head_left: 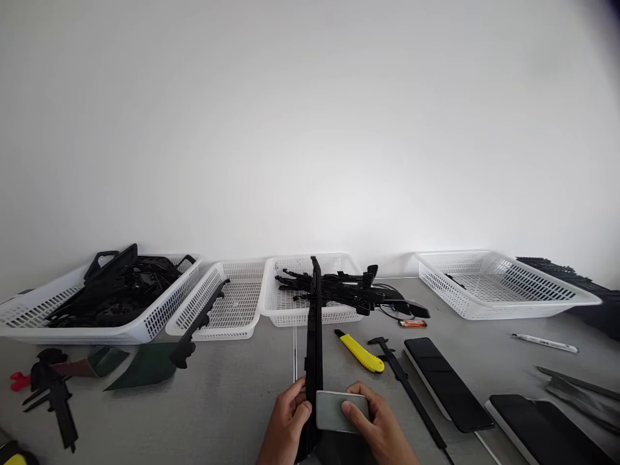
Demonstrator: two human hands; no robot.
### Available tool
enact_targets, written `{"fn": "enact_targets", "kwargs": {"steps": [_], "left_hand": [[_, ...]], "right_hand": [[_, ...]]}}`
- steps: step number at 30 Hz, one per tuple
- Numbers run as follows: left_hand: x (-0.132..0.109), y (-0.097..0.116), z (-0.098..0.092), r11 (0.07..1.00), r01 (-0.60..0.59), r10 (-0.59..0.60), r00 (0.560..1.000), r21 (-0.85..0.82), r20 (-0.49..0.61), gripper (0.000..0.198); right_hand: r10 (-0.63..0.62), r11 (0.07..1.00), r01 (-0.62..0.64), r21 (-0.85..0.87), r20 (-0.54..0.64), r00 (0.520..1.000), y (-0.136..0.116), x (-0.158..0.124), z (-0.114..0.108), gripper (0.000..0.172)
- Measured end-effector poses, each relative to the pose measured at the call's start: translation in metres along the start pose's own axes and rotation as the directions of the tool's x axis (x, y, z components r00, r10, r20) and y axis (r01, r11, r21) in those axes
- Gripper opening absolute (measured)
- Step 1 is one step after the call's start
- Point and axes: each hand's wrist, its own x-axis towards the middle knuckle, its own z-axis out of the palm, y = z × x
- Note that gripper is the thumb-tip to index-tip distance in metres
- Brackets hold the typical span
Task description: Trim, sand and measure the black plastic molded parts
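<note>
Yellow utility knife point(361, 353); white baskets point(504, 284)

Four baskets point(232, 303) behind along wall, knife point(361, 352) right of strip point(314, 336), perhaps calipers point(409, 387) beyond

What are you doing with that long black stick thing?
A person sits at a grey table. The left hand grips a long black plastic strip that points away toward the white mesh baskets. The right hand presses a small grey rectangular block against the strip's near end. A yellow utility knife and a black caliper lie untouched just to the right. The basket at far left is heaped with more black plastic parts.
</note>
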Motion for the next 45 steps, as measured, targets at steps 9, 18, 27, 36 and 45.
{"fn": "enact_targets", "kwargs": {"steps": [9,18,27,36,45], "left_hand": [[0.004,-0.005,-0.001,0.999,0.032,-0.032,0.999,-0.007,-0.04,0.069],[0.011,0.008,0.005,0.997,-0.079,0.073,0.98,0.024,0.183,0.055],[0.011,-0.003,0.0,1.0,0.021,-0.021,0.999,-0.022,-0.036,0.079],[0.013,-0.013,0.002,1.0,0.003,-0.002,0.999,0.014,-0.04,0.083],[0.013,-0.014,0.0,0.999,0.021,-0.015,0.988,0.043,-0.153,0.086]], "right_hand": [[0.026,0.999,-0.025,-0.033,0.022,0.999,-0.002,0.005,0.001,0.06],[0.006,1.0,-0.008,-0.028,-0.06,0.998,0.005,0.009,0.001,0.063],[0.093,0.991,-0.105,0.088,0.13,0.987,0.001,-0.007,0.0,0.061],[0.103,0.993,-0.111,0.046,0.145,0.984,0.001,-0.003,0.002,0.063],[0.043,0.999,-0.042,-0.01,0.198,0.979,-0.015,-0.006,0.006,0.061]]}}
